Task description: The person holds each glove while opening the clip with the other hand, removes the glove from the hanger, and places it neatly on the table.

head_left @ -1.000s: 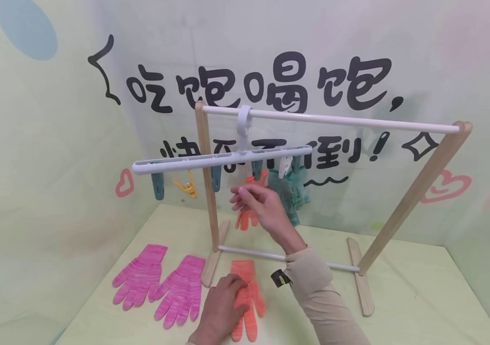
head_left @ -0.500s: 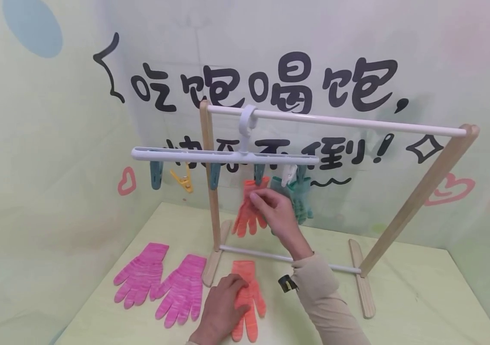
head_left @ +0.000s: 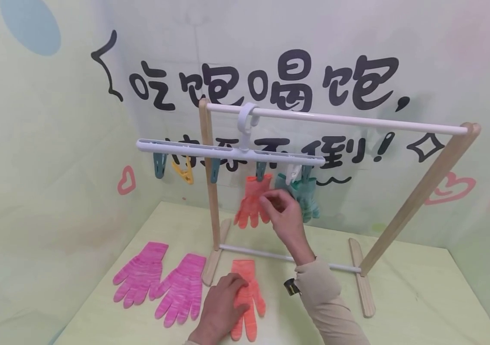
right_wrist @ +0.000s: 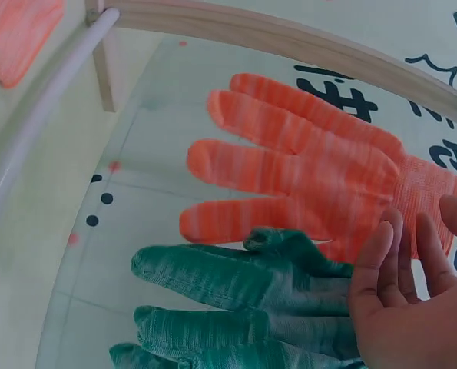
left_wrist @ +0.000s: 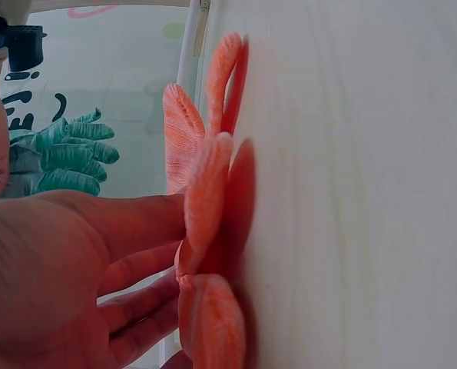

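Observation:
My left hand (head_left: 221,306) lies over an orange glove (head_left: 245,269) on the table. In the left wrist view, its thumb and fingers pinch the glove's fabric (left_wrist: 205,192), which stands slightly raised. My right hand (head_left: 287,216) is up beside a second orange glove (head_left: 251,203), which hangs by its cuff from a teal clip (head_left: 260,170). The right fingers are loosely bent, and their tips overlap the glove near its cuff in the right wrist view. Green gloves (head_left: 307,196) hang just to the right, partly behind that hand, below a white clip (head_left: 292,173) and a teal one.
A white hanger (head_left: 227,153) hooks over the rack's white rod (head_left: 357,120), with wooden posts (head_left: 419,199) at both ends. Left on the hanger are two teal clips and a yellow clip (head_left: 184,170). Two pink gloves (head_left: 182,287) lie at the table's left.
My right hand has moved right and slightly down, uncovering the hanging orange glove. The hanger has swung, its left end rising and its right end dropping. The left hand stays put.

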A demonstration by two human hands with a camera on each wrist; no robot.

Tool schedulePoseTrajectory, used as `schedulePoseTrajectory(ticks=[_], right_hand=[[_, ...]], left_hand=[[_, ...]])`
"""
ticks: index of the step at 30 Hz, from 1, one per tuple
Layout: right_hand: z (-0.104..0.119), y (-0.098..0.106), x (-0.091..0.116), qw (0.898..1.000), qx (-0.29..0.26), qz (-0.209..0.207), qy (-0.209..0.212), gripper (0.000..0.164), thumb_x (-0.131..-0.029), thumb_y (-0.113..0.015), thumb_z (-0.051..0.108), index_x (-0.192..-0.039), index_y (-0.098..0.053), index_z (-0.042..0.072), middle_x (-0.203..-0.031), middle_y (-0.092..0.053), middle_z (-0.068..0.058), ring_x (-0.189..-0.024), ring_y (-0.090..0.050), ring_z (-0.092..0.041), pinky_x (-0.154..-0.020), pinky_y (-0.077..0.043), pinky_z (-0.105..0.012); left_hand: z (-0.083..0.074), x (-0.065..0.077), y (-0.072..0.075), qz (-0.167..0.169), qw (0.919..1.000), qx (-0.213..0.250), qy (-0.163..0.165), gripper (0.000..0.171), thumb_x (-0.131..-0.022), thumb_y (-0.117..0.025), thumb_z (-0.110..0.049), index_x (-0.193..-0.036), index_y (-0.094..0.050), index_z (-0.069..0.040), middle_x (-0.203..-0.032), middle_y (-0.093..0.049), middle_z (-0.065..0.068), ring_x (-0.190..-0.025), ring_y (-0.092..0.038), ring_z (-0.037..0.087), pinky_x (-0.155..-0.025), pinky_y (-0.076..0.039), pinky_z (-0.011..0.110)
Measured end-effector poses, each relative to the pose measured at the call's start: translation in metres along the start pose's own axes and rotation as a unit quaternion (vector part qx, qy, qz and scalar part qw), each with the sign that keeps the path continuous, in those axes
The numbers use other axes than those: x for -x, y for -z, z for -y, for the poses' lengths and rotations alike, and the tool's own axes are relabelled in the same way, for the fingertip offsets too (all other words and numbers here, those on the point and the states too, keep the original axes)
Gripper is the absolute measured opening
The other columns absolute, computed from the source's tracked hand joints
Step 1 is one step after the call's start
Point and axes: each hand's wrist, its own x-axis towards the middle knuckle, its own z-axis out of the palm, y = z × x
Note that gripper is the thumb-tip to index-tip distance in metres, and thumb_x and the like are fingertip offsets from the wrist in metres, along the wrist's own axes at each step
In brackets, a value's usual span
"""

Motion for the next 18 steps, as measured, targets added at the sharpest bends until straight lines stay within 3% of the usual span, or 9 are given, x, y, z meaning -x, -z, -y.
schedulePoseTrajectory(ticks=[5,9,15,18], right_hand=[[-0.004,-0.006,0.003,0.999,0.035,-0.004,0.013,0.033,-0.097,-0.074,0.014,-0.127,-0.062,0.003,-0.126,-0.061,-0.017,-0.101,-0.071,-0.031,-0.085,-0.056,-0.028],[-0.008,-0.011,0.006,0.998,0.053,-0.016,0.015,0.043,-0.097,-0.074,0.014,-0.134,-0.055,0.005,-0.131,-0.056,-0.017,-0.103,-0.071,-0.031,-0.087,-0.058,-0.037],[-0.013,-0.014,0.005,0.998,0.058,-0.029,-0.016,0.060,-0.097,-0.074,0.020,-0.147,-0.044,0.007,-0.138,-0.056,-0.017,-0.107,-0.069,-0.029,-0.085,-0.060,-0.040],[-0.015,-0.013,0.003,0.998,0.045,-0.019,-0.035,0.072,-0.097,-0.074,0.023,-0.157,-0.035,0.010,-0.151,-0.052,-0.013,-0.110,-0.069,-0.028,-0.085,-0.060,-0.038]], left_hand=[[0.001,-0.001,0.000,0.005,1.0000,0.004,0.001,0.042,-0.077,-0.090,-0.023,-0.115,-0.071,-0.019,-0.127,-0.064,-0.002,-0.115,-0.060,0.021,-0.083,-0.050,0.037],[0.002,0.000,0.000,0.006,1.0000,0.004,0.000,0.043,-0.077,-0.090,-0.022,-0.115,-0.071,-0.019,-0.127,-0.064,-0.003,-0.113,-0.060,0.020,-0.083,-0.051,0.037],[0.002,0.000,0.001,-0.006,1.0000,0.001,-0.006,0.042,-0.077,-0.090,-0.022,-0.114,-0.072,-0.018,-0.126,-0.064,-0.002,-0.112,-0.061,0.020,-0.083,-0.051,0.037],[0.002,0.001,0.001,-0.007,1.0000,0.001,-0.007,0.042,-0.077,-0.090,-0.022,-0.114,-0.072,-0.018,-0.126,-0.064,-0.002,-0.112,-0.061,0.020,-0.083,-0.051,0.037]])
